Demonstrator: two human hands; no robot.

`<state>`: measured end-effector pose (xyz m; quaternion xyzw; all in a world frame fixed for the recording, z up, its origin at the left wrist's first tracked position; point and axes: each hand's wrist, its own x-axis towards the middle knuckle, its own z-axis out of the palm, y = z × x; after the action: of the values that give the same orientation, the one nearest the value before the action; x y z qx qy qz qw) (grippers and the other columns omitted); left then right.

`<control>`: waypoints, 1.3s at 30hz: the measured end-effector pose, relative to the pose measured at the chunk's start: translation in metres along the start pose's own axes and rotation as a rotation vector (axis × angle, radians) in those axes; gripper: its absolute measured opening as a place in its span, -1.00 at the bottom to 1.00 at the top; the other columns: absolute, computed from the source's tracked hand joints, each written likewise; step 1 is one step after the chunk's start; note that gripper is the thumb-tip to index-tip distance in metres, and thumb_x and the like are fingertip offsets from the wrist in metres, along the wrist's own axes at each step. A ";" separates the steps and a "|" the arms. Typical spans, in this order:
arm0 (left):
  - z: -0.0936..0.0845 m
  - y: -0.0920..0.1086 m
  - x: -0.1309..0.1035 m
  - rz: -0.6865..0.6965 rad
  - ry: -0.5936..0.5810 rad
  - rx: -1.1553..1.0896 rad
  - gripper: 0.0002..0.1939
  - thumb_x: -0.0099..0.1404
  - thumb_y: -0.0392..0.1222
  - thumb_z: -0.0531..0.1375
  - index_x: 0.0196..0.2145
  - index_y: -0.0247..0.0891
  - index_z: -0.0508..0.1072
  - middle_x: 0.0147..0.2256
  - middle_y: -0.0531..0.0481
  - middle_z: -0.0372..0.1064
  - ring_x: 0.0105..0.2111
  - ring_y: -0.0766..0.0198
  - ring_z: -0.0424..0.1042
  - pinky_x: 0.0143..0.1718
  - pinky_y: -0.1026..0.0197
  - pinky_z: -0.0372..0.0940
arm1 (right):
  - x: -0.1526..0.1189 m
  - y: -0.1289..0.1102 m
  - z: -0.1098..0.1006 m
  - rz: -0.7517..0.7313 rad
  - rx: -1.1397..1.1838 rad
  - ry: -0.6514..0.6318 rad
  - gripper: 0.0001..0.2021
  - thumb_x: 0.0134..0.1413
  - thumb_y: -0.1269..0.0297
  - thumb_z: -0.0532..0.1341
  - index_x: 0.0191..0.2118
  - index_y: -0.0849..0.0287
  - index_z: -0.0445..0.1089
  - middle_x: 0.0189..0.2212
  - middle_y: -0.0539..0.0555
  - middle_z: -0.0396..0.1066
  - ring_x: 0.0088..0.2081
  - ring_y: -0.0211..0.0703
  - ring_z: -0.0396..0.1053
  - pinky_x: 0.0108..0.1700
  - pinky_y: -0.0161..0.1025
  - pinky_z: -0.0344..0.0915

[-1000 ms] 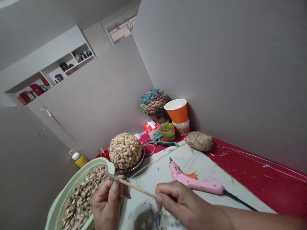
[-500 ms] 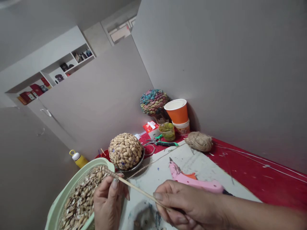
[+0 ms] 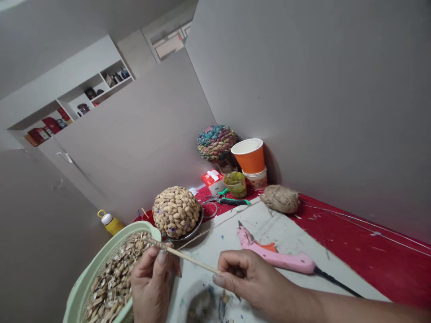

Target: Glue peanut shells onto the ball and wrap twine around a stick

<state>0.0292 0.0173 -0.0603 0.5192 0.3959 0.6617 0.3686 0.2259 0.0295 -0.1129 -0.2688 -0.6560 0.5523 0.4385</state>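
Observation:
A thin wooden stick slants across the front of the table, its left end wrapped in twine. My left hand pinches it at the wrapped part, thumb on top. At the bare end, my right hand is closed on the stick between thumb and fingers. A strand of twine runs from the wrapping back to a ball of twine. Beyond my right hand lies a pink glue gun. Left of my left hand is a green basket of shell pieces.
A ball covered in peanut shells rests in a metal bowl. Behind are pliers, a yellow-green cup, orange paper cups and a colourful shell tree. A yellow bottle stands left. Grey panels rise behind.
My right hand has shifted its grip on the stick, with its fingers now more curled and raised. The left hand is almost where it was.

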 end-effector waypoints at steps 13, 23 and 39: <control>0.000 -0.001 -0.002 0.034 0.030 0.038 -0.75 0.06 -0.05 0.38 -0.42 -0.31 0.57 -0.62 0.04 0.37 -0.60 0.37 0.30 -0.55 0.35 0.27 | -0.005 -0.012 -0.002 0.166 0.048 -0.226 -0.49 0.15 -0.19 0.06 -0.49 0.21 0.30 -0.75 -0.15 0.00 -0.67 -0.35 -0.08 -0.60 -0.36 -0.12; 0.001 -0.003 -0.001 0.054 0.048 0.055 -0.72 0.09 -0.07 0.37 -0.59 -0.30 0.47 -0.64 0.06 0.31 -0.59 0.37 0.27 -0.55 0.35 0.24 | 0.001 0.002 0.000 -0.012 -0.054 0.076 -0.71 0.13 0.13 0.20 -0.49 0.19 0.21 -0.57 -0.09 0.12 -0.49 -0.29 0.07 -0.45 -0.34 0.02; -0.002 0.000 -0.002 0.126 0.079 0.146 -0.70 0.04 -0.02 0.39 -0.60 -0.30 0.49 -0.63 0.04 0.32 -0.60 0.33 0.27 -0.55 0.29 0.27 | -0.003 -0.001 0.002 -0.037 -0.055 0.013 -0.70 0.09 0.06 0.23 -0.41 0.22 0.30 -0.58 -0.09 0.13 -0.51 -0.31 0.07 -0.47 -0.36 0.01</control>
<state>0.0281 0.0151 -0.0618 0.5423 0.4239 0.6727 0.2715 0.2261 0.0260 -0.1127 -0.2722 -0.6728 0.5243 0.4454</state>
